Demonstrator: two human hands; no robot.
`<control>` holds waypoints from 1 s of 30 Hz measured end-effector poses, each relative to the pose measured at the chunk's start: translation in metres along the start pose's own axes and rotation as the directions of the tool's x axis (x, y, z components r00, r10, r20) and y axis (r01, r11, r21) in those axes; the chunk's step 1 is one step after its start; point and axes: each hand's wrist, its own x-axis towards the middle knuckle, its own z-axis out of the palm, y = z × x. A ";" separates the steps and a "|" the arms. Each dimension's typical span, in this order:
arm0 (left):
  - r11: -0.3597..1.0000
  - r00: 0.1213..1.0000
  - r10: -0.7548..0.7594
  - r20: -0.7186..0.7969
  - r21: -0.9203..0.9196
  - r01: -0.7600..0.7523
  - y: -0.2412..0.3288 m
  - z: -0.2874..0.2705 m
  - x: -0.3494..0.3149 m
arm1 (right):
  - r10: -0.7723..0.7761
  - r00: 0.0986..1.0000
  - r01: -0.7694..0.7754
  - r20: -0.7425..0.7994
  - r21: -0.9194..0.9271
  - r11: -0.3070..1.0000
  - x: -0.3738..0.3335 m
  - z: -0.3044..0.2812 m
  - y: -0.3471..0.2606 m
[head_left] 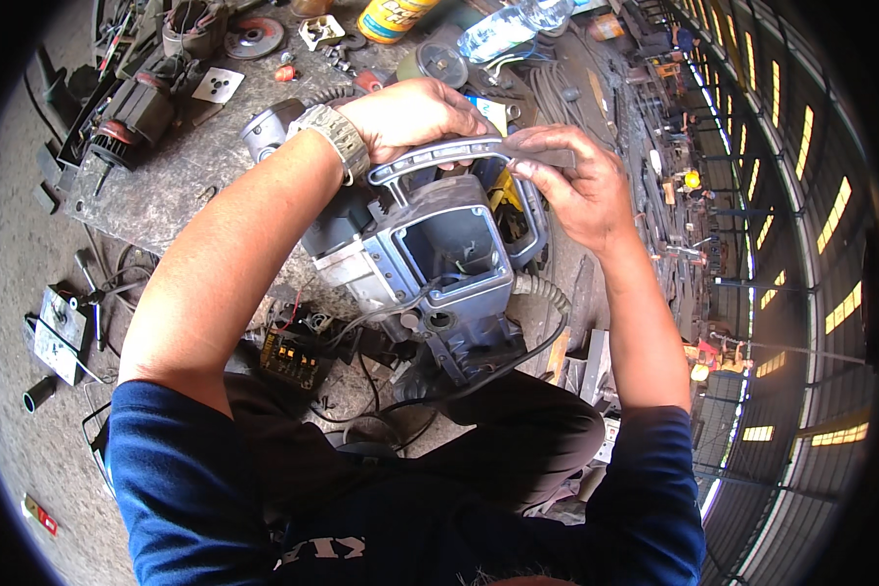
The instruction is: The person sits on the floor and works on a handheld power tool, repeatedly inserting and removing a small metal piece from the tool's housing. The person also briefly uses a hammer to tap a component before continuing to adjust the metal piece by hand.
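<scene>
A grey metal machine housing [376,264] stands tilted before me, with an open rectangular compartment [449,249] facing up. An arched grey handle [438,154] with a grooved inner side curves over its far end. My left hand [410,115] is closed over the far side of this handle, most of its fingertips hidden behind it. At the handle's right end my right hand [591,190] is closed, thumb and fingers pinched together. A thin greyish edge shows between them, too small to name. Yellow parts [506,200] show inside the housing beneath the handle.
A ribbed cable [547,291] loops from the housing toward my legs. Loose electrical parts [288,361] lie at its near left. On the worktable [166,200] are a motor part [137,112], a grinding disc [254,37], a yellow can [393,18] and a plastic bottle [516,29].
</scene>
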 end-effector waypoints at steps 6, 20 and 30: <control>1.000 0.999 0.015 0.034 0.027 -0.016 0.001 0.000 -0.001 | -0.234 0.959 0.272 0.157 -0.295 0.916 0.010 -0.015 -0.005; 0.995 0.999 0.042 0.018 0.086 -0.043 0.001 0.001 0.000 | -0.146 0.985 0.157 0.089 -0.126 0.980 0.002 -0.014 -0.003; 0.995 0.998 0.054 0.030 0.082 -0.056 0.000 -0.001 0.000 | -0.064 0.998 0.064 -0.005 -0.057 0.996 -0.004 -0.003 0.005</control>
